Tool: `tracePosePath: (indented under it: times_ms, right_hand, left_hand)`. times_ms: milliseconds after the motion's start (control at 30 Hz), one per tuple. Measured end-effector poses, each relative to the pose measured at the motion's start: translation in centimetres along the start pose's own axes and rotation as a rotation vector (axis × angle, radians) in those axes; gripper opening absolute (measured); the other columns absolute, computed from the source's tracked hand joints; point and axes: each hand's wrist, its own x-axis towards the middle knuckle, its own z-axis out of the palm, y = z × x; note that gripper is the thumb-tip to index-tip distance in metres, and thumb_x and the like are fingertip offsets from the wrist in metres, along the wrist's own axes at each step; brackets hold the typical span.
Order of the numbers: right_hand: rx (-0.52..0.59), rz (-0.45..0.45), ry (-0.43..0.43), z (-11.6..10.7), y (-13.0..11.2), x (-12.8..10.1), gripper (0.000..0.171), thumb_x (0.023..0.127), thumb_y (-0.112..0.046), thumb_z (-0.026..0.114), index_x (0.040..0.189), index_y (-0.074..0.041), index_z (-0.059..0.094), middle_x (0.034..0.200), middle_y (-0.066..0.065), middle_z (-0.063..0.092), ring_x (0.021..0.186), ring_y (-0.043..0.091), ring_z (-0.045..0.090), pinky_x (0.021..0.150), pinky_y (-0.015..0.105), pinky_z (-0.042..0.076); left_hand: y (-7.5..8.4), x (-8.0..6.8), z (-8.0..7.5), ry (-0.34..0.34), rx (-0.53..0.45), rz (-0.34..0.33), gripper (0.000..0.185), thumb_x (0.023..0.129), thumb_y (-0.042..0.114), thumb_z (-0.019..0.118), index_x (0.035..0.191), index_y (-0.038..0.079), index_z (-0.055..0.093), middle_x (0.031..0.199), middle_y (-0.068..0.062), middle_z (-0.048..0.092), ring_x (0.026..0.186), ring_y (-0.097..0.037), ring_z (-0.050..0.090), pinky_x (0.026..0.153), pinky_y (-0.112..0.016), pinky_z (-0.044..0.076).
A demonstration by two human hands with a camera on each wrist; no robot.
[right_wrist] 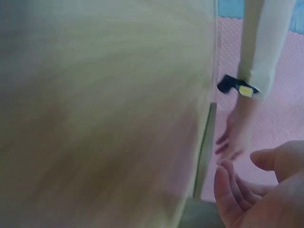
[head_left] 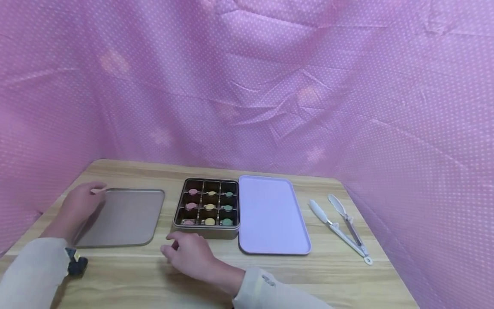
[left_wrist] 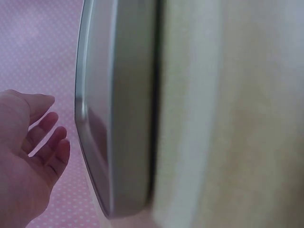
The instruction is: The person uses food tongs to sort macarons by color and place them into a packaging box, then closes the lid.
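Pink dotted cloth walled the wooden table (head_left: pixel 270 274). My left hand (head_left: pixel 79 206), fingers relaxed, lay at the grey lid's (head_left: pixel 123 216) far-left corner; my right hand (head_left: pixel 191 253), loosely open, rested just before the tin (head_left: pixel 208 234).

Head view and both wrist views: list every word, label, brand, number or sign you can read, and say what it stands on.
None can be read.
The grey mark on the right sleeve is too small and blurred to read.
The compartment tin, lilac lid and tongs show no lettering.
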Motion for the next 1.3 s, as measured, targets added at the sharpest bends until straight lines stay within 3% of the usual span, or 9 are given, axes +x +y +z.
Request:
tracePosePath:
  times_ms: [200,367,500,600,833,967,1133,1300]
  right_hand:
    - [0.117,0.089,0.054,2.8,-1.4,1.7,0.035,0.096,-0.040,0.067,0.122,-0.018,0.072,0.081,-0.017,0.071,0.068,-0.008,0.056,0.069,0.011,0.047]
    - [0.241,0.174,0.089,4.5,-2.7,2.8,0.036,0.093,-0.036,0.071,0.123,-0.015,0.070,0.077,-0.014,0.068,0.064,-0.004,0.055,0.063,0.013,0.048]
    - [0.322,0.233,0.127,5.7,-3.5,3.6,0.039,0.092,-0.031,0.074,0.125,-0.009,0.069,0.074,-0.013,0.064,0.062,-0.003,0.052,0.061,0.012,0.048]
    - [0.362,0.267,0.156,6.6,-3.9,4.0,0.025,0.091,-0.028,0.074,0.109,-0.010,0.072,0.069,-0.013,0.057,0.059,-0.001,0.049,0.056,0.013,0.047]
    - [0.420,0.348,0.228,7.4,-4.3,4.2,0.027,0.090,-0.025,0.075,0.110,-0.008,0.068,0.073,-0.010,0.058,0.065,0.001,0.051,0.065,0.018,0.052]
    - [0.422,0.359,0.241,7.3,-4.3,4.5,0.012,0.091,-0.023,0.073,0.092,-0.014,0.064,0.068,-0.009,0.054,0.062,0.003,0.050,0.062,0.018,0.051]
    - [0.427,0.372,0.262,7.5,-4.3,4.9,0.006,0.092,-0.016,0.071,0.097,-0.013,0.070,0.071,-0.006,0.062,0.065,0.003,0.056,0.066,0.017,0.054]
    - [0.438,0.401,0.277,7.6,-4.3,4.9,0.013,0.091,-0.010,0.070,0.104,-0.010,0.073,0.083,-0.002,0.071,0.072,0.004,0.061,0.068,0.018,0.056]
  left_hand:
    - [-0.3,0.8,0.0,-0.031,-0.003,-0.022,0.052,0.106,0.025,0.046,0.145,-0.010,0.042,0.145,-0.041,0.037,0.125,-0.059,0.043,0.096,-0.072,0.042]
    - [-1.0,0.9,0.2,-0.016,-0.018,0.023,0.050,0.106,0.024,0.047,0.141,-0.012,0.044,0.140,-0.042,0.042,0.120,-0.059,0.048,0.092,-0.070,0.045]
    - [-2.0,1.0,0.3,-0.016,-0.067,0.011,0.052,0.107,0.025,0.046,0.142,-0.012,0.043,0.138,-0.042,0.045,0.116,-0.058,0.052,0.088,-0.066,0.050]
    - [-2.6,1.1,0.6,-0.015,-0.111,-0.011,0.051,0.106,0.025,0.048,0.142,-0.011,0.044,0.137,-0.041,0.047,0.115,-0.055,0.055,0.085,-0.061,0.053]
    - [-3.0,1.4,1.1,-0.010,-0.134,-0.041,0.051,0.106,0.027,0.049,0.142,-0.009,0.046,0.142,-0.038,0.045,0.121,-0.054,0.050,0.091,-0.063,0.050]
    - [-2.8,1.6,1.3,0.017,-0.135,-0.036,0.050,0.105,0.024,0.052,0.140,-0.011,0.048,0.139,-0.038,0.048,0.123,-0.055,0.049,0.094,-0.066,0.046]
    - [-2.8,1.5,1.4,0.080,-0.114,-0.011,0.043,0.104,0.019,0.053,0.135,-0.011,0.054,0.135,-0.038,0.053,0.122,-0.055,0.051,0.093,-0.066,0.045]
    - [-3.0,1.5,1.4,0.101,-0.082,0.008,0.041,0.104,0.019,0.052,0.132,-0.010,0.058,0.133,-0.038,0.054,0.121,-0.057,0.050,0.094,-0.067,0.044]
